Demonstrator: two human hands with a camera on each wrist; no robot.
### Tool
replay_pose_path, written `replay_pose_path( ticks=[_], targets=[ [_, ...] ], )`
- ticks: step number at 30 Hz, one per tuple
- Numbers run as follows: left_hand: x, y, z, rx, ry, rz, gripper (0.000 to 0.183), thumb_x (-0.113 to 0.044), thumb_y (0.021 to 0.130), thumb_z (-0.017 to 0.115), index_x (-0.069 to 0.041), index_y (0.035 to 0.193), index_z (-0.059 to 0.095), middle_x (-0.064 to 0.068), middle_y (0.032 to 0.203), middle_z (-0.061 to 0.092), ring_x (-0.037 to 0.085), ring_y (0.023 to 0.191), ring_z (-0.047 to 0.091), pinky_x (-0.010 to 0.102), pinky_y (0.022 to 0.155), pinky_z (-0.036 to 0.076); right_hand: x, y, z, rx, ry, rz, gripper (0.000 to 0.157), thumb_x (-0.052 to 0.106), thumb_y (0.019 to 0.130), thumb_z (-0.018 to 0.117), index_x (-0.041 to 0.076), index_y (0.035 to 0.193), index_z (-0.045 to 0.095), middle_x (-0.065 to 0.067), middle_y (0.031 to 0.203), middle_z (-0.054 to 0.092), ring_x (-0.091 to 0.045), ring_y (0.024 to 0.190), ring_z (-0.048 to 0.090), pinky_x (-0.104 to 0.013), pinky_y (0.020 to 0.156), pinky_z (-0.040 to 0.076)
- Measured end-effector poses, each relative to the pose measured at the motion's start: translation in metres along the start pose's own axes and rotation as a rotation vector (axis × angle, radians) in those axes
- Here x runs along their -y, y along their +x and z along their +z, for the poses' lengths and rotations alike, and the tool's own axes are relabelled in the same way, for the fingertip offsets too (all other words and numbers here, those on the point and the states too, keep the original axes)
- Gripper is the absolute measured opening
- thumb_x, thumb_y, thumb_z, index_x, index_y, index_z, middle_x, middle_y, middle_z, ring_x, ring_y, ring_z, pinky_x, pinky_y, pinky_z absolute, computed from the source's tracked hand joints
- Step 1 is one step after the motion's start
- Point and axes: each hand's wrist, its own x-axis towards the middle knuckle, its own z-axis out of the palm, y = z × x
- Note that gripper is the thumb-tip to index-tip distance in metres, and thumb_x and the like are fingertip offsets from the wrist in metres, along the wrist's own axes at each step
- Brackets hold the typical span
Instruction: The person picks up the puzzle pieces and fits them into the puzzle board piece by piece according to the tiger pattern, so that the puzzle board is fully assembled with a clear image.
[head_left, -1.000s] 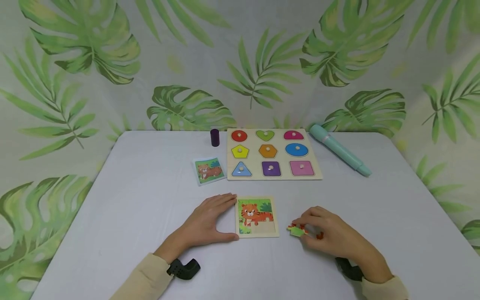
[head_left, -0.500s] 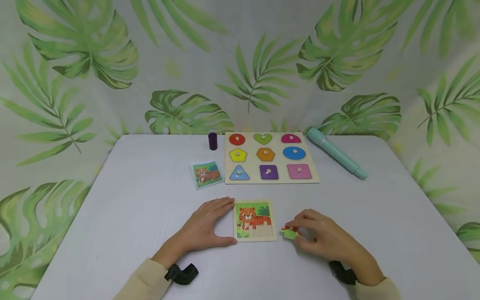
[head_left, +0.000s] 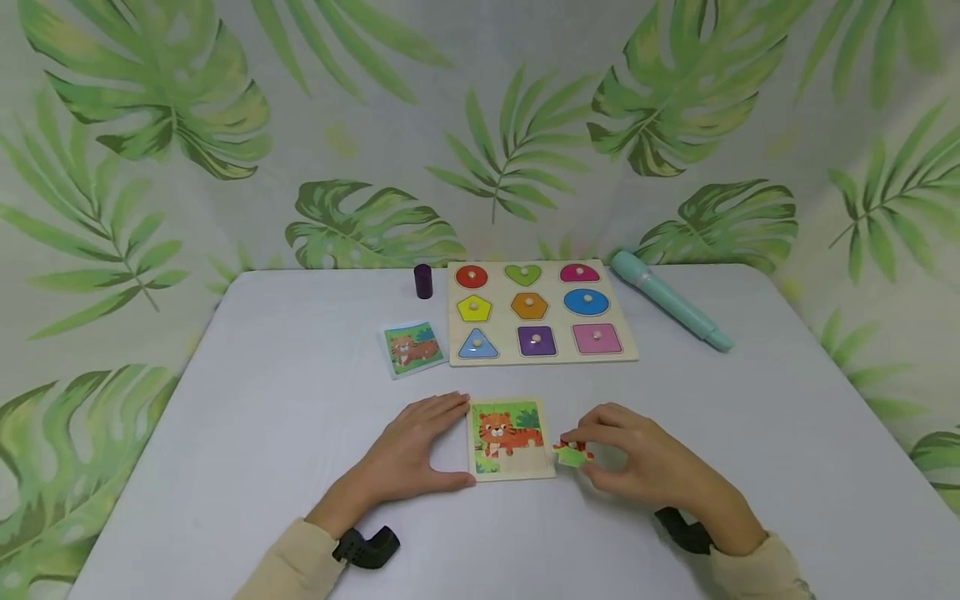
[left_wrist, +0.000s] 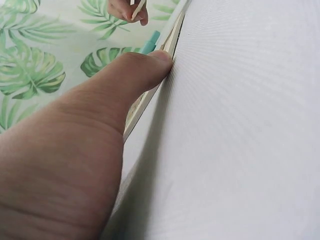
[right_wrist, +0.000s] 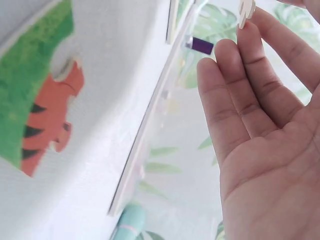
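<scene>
My left hand (head_left: 411,446) rests at the left side of a square wooden jigsaw board (head_left: 528,464), fingers straight. Its thumb (left_wrist: 150,65) touches the lower corner, the fingertips the upper one. A tiger picture on a green ground fills most of the board; bare wood shows at its lower right. My right hand (head_left: 641,457) pinches a green and red jigsaw piece (head_left: 572,456) between thumb and fingertips, right beside the board's right edge. In the right wrist view, another jigsaw piece (right_wrist: 50,112), orange with black stripes and green, lies on the table; the hand hides it from the head view.
Behind the board lie a tiger picture card (head_left: 413,348) and a wooden shape puzzle (head_left: 501,312) with knobbed pieces. A small dark purple cylinder (head_left: 423,282) stands at the back, and a turquoise microphone-like stick (head_left: 671,300) lies at the back right.
My right hand has moved left with the pinched piece, from a gap away to close by the board's right edge. The left hand stays at the board.
</scene>
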Motion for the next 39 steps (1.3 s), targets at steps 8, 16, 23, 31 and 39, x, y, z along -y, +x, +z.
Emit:
replay_pose_path(
  ticks=[8,16,23,31,39],
  targets=[
    [0.000,0.001,-0.001,0.000,-0.001,-0.001,0.098,-0.064,0.080,0.079,-0.012,0.157,0.045,0.003,0.165,0.040,0.025,0.153,0.035,0.051,0.126,0.030,0.000,0.012,-0.004,0.011,0.001,-0.032,0.043,0.010,0.080,0.085,0.024,0.120,0.076,0.012,0.107,0.065,-0.009,0.096,0.062,-0.023,0.081,0.060],
    [0.000,0.000,0.000,-0.007,-0.003,-0.002,0.098,-0.064,0.080,0.079,-0.013,0.157,0.045,0.003,0.165,0.040,0.025,0.153,0.035,0.051,0.125,0.030,0.003,0.022,-0.002,0.036,-0.017,-0.046,0.038,0.013,0.082,0.084,0.022,0.118,0.078,0.012,0.107,0.065,-0.004,0.098,0.059,-0.023,0.082,0.061],
    [-0.002,0.000,-0.003,0.005,-0.015,-0.010,0.098,-0.063,0.080,0.079,-0.012,0.157,0.045,0.003,0.165,0.040,0.026,0.153,0.035,0.053,0.126,0.030,0.004,0.029,-0.002,0.044,-0.021,-0.062,0.037,0.013,0.082,0.083,0.023,0.118,0.077,0.013,0.107,0.064,-0.003,0.098,0.058,-0.024,0.082,0.061],
    [0.000,-0.001,-0.002,0.000,-0.008,-0.006,0.098,-0.064,0.081,0.078,-0.012,0.157,0.045,0.003,0.165,0.039,0.025,0.154,0.034,0.053,0.126,0.029,0.007,0.039,0.000,0.045,-0.018,-0.114,0.036,0.014,0.083,0.082,0.022,0.117,0.077,0.011,0.106,0.065,-0.004,0.097,0.058,-0.024,0.081,0.061],
    [0.000,0.000,-0.002,0.006,-0.007,0.000,0.098,-0.064,0.081,0.078,-0.012,0.157,0.044,0.003,0.165,0.039,0.025,0.154,0.034,0.053,0.126,0.029,0.010,0.046,0.003,0.040,-0.032,-0.141,0.036,0.014,0.082,0.083,0.020,0.118,0.078,0.009,0.106,0.066,-0.004,0.098,0.058,-0.024,0.083,0.061]
  ],
)
